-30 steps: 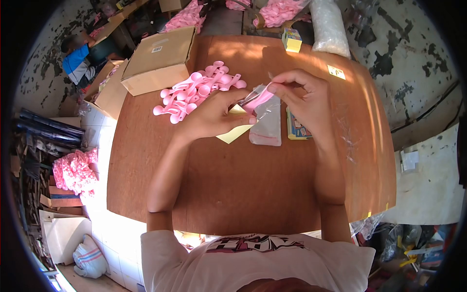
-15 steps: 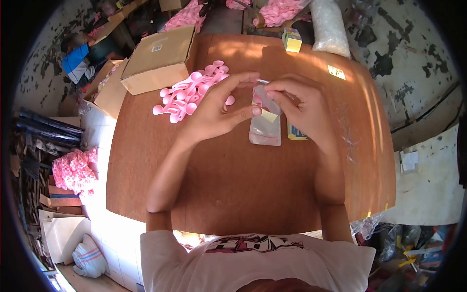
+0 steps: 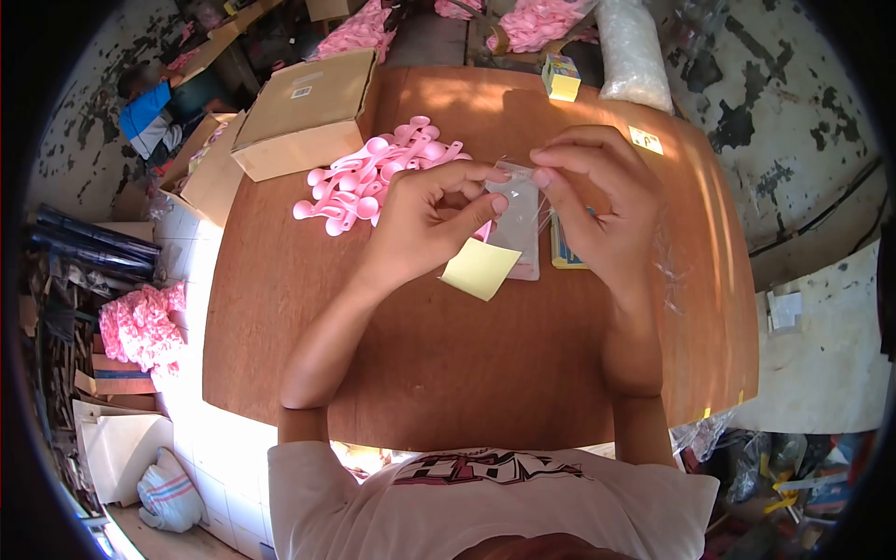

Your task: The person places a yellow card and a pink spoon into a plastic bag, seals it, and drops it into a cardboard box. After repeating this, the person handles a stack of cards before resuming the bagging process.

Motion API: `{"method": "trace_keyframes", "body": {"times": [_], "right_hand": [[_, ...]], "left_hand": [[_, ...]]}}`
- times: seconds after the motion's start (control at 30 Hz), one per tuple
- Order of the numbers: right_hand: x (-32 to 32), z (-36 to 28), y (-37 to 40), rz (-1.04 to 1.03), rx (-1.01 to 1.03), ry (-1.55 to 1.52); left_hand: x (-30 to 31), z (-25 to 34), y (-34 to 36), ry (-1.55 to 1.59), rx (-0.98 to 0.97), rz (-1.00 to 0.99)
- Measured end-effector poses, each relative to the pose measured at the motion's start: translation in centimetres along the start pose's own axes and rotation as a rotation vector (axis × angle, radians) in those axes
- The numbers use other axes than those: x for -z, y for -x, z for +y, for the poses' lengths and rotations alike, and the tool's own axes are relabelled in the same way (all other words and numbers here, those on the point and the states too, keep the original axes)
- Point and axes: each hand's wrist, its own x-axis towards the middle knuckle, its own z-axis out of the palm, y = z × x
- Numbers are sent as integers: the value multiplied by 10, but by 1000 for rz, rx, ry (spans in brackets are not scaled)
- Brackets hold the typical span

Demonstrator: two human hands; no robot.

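Observation:
My left hand is closed on a small clear bag, whose film is hard to make out. A pale yellow card and a bit of a pink spoon show below its thumb. My right hand is raised a short way to the right, thumb and index finger pinched near a thin clear strip that hangs down. Flat clear plastic bags lie on the table beneath and between the hands. Beyond my left hand is a heap of pink measuring spoons.
A stack of blue-and-yellow cards lies partly behind my right hand. A cardboard box stands back left, and a small yellow box and a clear sack at the back. Another person sits far left.
My hands have moved apart, the right one up and rightward. The yellow card has come down and left with my left hand and now shows more of its face.

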Motion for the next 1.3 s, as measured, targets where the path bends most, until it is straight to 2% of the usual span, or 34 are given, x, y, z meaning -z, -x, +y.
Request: {"method": "trace_keyframes", "body": {"times": [0.07, 0.17, 0.3, 0.37, 0.5, 0.7, 0.77, 0.8, 0.87, 0.9, 0.97, 1.0, 1.1, 1.13, 1.2, 1.27, 1.3], "right_hand": [[4, -2, 1, -152, 91, 178], [3, -8, -1, -195, 200, 329], [1, -7, 2, -150, 224, 404], [1, -7, 3, -176, 258, 481], [-3, -8, 5, -206, 242, 507], [-2, -2, 6, -220, 193, 474], [2, 0, 5, -192, 83, 221], [4, 2, 3, -188, 87, 223], [9, 8, 4, -137, -82, 0], [14, 10, 4, -135, -82, 1], [29, 15, 4, -2, -401, -467], [41, 18, 2, 38, -375, -566], [88, 32, -2, 173, -380, -821], [104, 44, -1, 169, -382, -810], [136, 90, 13, 14, -344, -1224], [185, 182, 55, -115, -950, -470], [189, 198, 80, -115, -948, -459]], "left_hand": [[-1, 6, 2, -133, -33, 17], [-3, 16, 5, -282, -51, 5], [-6, 25, 8, -365, -97, 0], [-7, 22, 8, -457, -227, 21], [-6, 16, 10, -552, -272, -12], [-2, 23, 13, -670, -226, -151], [-1, 23, 11, -661, -314, -164], [0, 24, 11, -663, -320, -164], [2, 27, 15, -559, -279, -213], [3, 28, 16, -559, -281, -215], [3, 30, 19, -387, -249, -162], [4, 31, 18, -384, -249, -167], [9, 34, 14, -210, -374, 16], [7, 32, 15, -118, -345, 72], [4, 32, 14, -19, -316, 126], [0, 38, 13, 60, -198, 173], [0, 36, 12, 70, -203, 172]]}}
